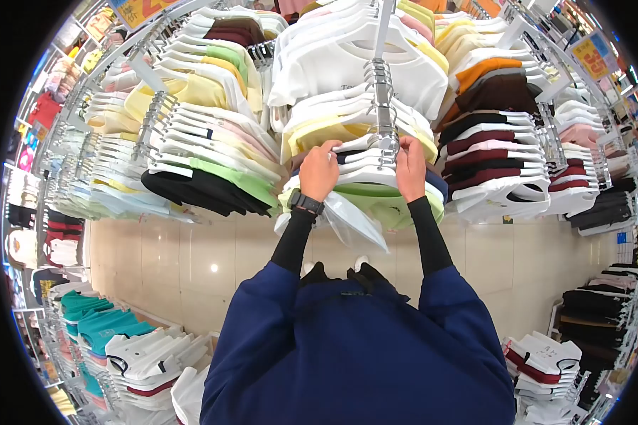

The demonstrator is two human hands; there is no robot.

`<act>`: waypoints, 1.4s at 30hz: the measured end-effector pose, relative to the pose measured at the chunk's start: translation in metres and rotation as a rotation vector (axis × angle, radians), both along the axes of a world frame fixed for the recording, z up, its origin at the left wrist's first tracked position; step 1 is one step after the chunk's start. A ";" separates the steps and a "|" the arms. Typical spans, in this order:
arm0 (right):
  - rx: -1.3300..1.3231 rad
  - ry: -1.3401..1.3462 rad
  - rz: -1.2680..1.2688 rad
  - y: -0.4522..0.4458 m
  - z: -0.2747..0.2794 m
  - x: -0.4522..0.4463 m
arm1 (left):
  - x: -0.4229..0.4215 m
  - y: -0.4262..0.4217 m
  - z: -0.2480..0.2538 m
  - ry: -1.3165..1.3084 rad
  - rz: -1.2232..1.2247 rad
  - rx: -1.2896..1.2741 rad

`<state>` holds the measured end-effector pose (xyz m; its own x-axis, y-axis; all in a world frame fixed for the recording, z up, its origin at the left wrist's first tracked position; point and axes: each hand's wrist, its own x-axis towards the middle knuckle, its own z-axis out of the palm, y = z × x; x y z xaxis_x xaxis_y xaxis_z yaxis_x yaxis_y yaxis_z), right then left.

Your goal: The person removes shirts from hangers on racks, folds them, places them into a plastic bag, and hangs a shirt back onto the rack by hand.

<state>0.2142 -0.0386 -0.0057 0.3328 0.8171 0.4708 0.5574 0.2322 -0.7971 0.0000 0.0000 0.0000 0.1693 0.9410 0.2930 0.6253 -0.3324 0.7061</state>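
On the middle rail, my left hand [319,171], a dark watch at its wrist, is closed with its fingers around the left arm of a white clothes hanger [353,145]. Across the metal rail, my right hand [410,170] has its fingers curled at the right side of the same row, closed on a hanger there; its fingertips are partly hidden. Light green shirts [376,202] hang in front, below both hands. A clear plastic bag [354,221] dangles beneath my left hand. Behind the hands hang yellow shirts [326,132] and a white T-shirt [361,71] with small lettering.
To the left a rack holds a black shirt [205,185] and pastel ones. Dark red and black shirts [485,145] fill the right rack. Tiled floor [191,248] runs behind the racks. Teal shirts [110,322] hang lower left, and white shirts [546,350] lower right.
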 end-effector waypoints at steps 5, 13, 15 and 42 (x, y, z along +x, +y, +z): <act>0.046 -0.016 0.027 0.002 -0.001 -0.004 | -0.007 -0.002 -0.001 -0.019 -0.018 0.045; 0.038 -0.128 0.062 -0.005 -0.003 0.025 | -0.023 0.010 -0.013 -0.171 -0.023 0.030; 0.034 -0.161 0.037 -0.008 -0.003 0.032 | -0.032 0.009 -0.013 -0.245 0.001 -0.045; -0.188 -0.066 0.120 -0.075 -0.049 0.084 | -0.096 -0.013 -0.048 -0.140 -0.002 -0.077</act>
<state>0.2978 -0.1132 -0.0544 0.2016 0.9244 0.3237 0.5868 0.1506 -0.7956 -0.0958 -0.0134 -0.0482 0.1338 0.9614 0.2406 0.5184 -0.2748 0.8098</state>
